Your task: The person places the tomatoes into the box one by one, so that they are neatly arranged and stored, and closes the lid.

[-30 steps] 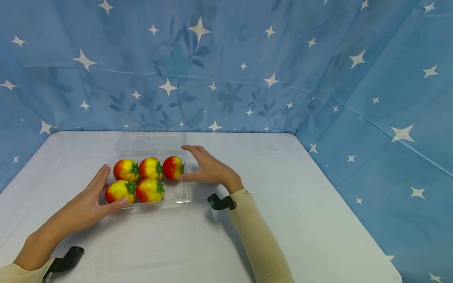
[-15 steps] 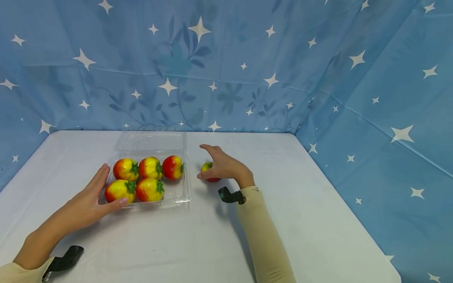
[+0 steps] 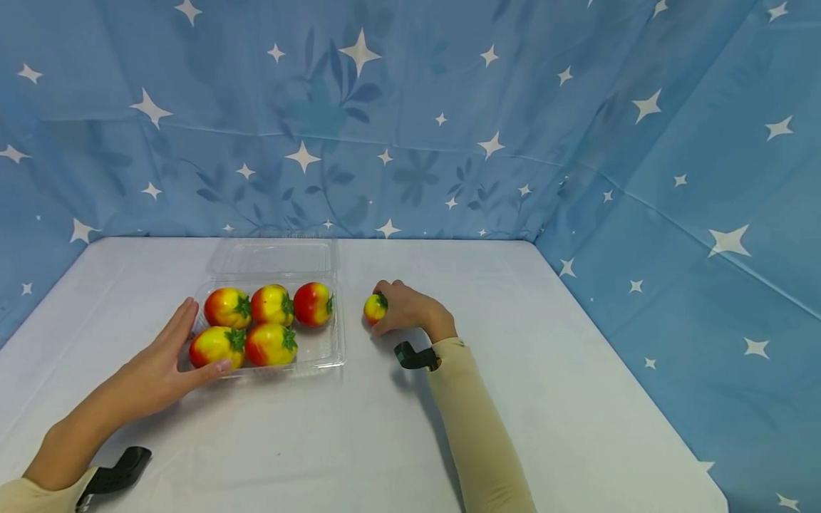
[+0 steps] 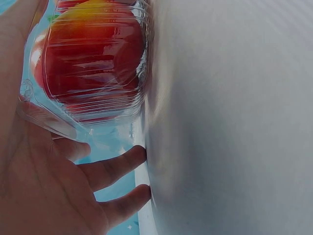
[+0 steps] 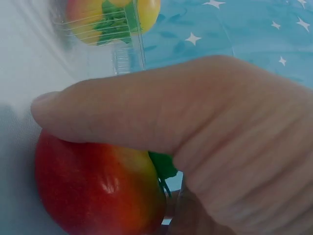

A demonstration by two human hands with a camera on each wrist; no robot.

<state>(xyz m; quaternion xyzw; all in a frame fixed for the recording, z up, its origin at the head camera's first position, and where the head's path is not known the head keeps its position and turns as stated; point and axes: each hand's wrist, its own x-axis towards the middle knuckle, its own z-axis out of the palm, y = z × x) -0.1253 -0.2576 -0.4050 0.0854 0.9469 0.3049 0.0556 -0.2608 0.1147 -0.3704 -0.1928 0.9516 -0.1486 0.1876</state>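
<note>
A clear plastic clamshell box [image 3: 323, 353] lies open on the white table [image 3: 359, 442], with several red-and-yellow toy tomatoes [image 3: 272, 305] inside. My left hand [image 3: 168, 360] rests flat against the box's left side, fingers straight; in the left wrist view the box [image 4: 88, 73] presses on my palm [image 4: 44, 196]. To the right of the box, my right hand [image 3: 400, 308] has its fingers curled round one loose tomato [image 3: 374, 309] on the table. The right wrist view shows my thumb [image 5: 146, 112] lying over that tomato [image 5: 98, 191].
The box's lid [image 3: 272, 255] lies open flat behind it. Blue star-printed cloth [image 3: 577, 142] walls the table at the back and right. Bare table surface stretches in front and to the right of my hands.
My right hand left the box's right side, moved right to the loose tomato and closed its fingers round it. The left hand and the box stayed still.
</note>
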